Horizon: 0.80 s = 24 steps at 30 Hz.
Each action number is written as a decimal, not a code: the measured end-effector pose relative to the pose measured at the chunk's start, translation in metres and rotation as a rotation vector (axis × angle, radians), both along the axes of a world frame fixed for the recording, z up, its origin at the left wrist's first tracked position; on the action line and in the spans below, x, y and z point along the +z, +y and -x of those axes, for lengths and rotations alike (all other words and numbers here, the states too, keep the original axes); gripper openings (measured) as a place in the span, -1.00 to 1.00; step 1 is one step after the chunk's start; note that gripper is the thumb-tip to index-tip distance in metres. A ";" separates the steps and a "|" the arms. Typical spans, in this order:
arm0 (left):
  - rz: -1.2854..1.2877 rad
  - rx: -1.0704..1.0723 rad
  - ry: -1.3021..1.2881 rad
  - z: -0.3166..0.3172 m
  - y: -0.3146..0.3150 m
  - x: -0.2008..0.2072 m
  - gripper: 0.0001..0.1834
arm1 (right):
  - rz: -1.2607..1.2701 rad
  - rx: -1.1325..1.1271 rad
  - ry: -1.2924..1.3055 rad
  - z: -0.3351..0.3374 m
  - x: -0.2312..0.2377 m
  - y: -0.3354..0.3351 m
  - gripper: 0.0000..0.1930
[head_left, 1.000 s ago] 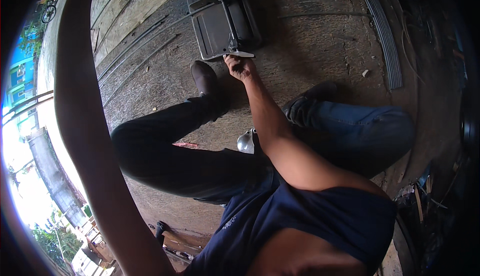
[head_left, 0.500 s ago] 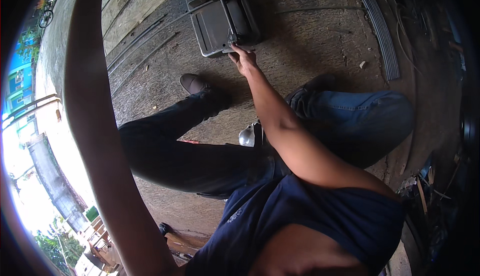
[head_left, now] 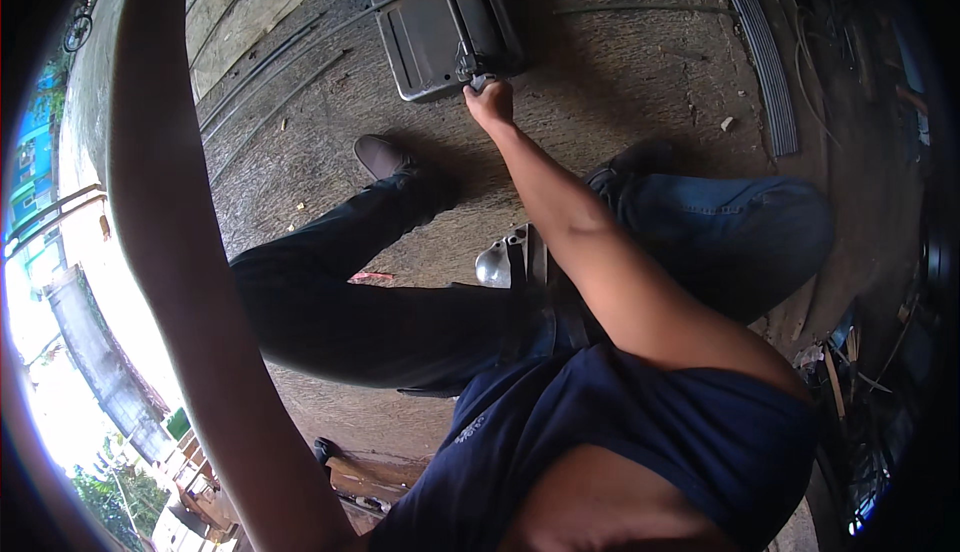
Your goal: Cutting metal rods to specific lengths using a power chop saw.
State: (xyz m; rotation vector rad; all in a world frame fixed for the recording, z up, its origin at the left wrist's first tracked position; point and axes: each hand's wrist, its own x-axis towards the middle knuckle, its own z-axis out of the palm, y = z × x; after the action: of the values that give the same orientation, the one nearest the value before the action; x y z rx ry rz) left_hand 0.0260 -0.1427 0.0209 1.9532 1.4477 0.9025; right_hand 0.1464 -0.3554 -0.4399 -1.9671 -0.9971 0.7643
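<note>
While the left arm (head_left: 180,202) extends along the left side of the view and leaves it at the upper edge, the right arm (head_left: 570,222) reaches forward between the legs. The left hand lies outside the view; its grip cannot be determined. The right hand (head_left: 492,104) grasps the small handle (head_left: 484,80) at the near end of a metal rod (head_left: 452,17), its fingers curled; the clamping force cannot be determined.

The rod runs lengthwise above a dark rectangular metal base (head_left: 415,52), positioned on the brown ground (head_left: 620,77) ahead of the seated person. The left shoe (head_left: 381,156) rests near the lower edge of the base. A rounded silver part (head_left: 494,265) is located between the thighs, beside the right arm. A ribbed strip (head_left: 762,67) lies well apart, to the right.
</note>
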 end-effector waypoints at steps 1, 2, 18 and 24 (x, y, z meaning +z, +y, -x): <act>0.002 0.000 0.001 0.000 0.000 0.000 -0.31 | 0.065 0.051 -0.002 -0.004 0.003 0.000 -0.76; 0.003 0.001 0.004 0.001 0.000 0.000 -0.30 | 0.134 0.102 -0.006 -0.007 0.006 -0.001 -0.81; 0.057 0.021 0.045 0.001 0.014 -0.004 -0.27 | -0.132 -0.620 1.351 -0.011 0.014 0.007 -0.65; 0.074 0.040 0.054 -0.001 0.017 -0.004 -0.25 | 0.030 -0.864 1.423 -0.049 0.017 -0.028 -0.54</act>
State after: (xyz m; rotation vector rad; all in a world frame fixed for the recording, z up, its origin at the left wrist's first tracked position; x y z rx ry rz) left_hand 0.0270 -0.1258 0.0168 1.9141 1.5344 0.8077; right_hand 0.1958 -0.3830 -0.4224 -1.1218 0.6570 1.2583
